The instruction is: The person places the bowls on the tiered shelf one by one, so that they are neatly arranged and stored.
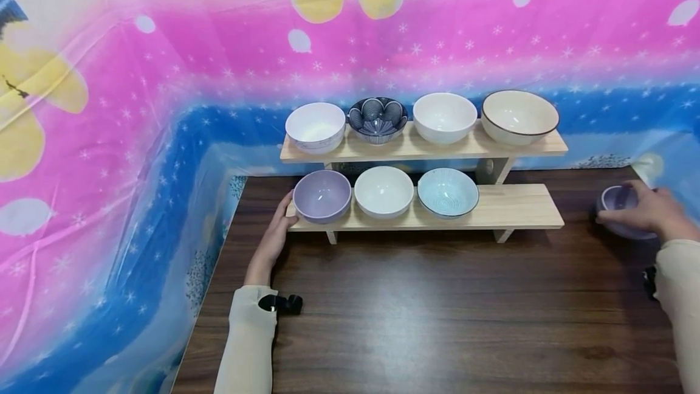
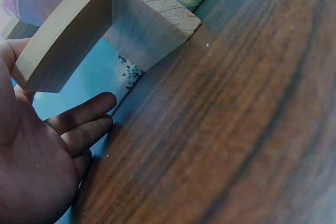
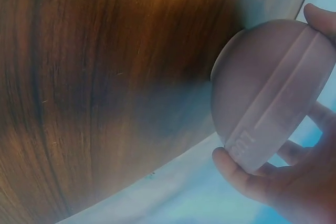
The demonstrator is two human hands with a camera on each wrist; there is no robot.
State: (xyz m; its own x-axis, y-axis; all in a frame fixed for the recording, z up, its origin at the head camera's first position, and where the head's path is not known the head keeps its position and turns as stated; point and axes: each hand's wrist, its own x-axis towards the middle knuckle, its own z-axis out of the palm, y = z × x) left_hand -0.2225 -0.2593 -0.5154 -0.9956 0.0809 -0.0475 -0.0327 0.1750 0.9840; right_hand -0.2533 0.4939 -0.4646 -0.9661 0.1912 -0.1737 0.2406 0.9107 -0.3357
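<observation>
At the table's right side my right hand (image 1: 651,208) holds a small purple bowl (image 1: 618,199), fingers and thumb spread around its rim. The right wrist view shows the outside of this bowl (image 3: 268,87) tilted, with raised letters near the rim. My left hand (image 1: 276,236) grips the left end of the lower board of a two-tier wooden shelf (image 1: 519,208). In the left wrist view the board's end (image 2: 68,40) sits between thumb and finger, with the other fingers extended below. Beside that hand, a larger purple bowl (image 1: 322,196) stands on the lower tier.
Along the lower tier stand a white bowl (image 1: 384,192) and a light blue bowl (image 1: 448,193). The upper tier carries a pale bowl (image 1: 315,127), a dark patterned bowl (image 1: 377,120), a white bowl (image 1: 445,117) and a cream bowl (image 1: 519,116). A printed cloth (image 1: 383,47) hangs behind the table.
</observation>
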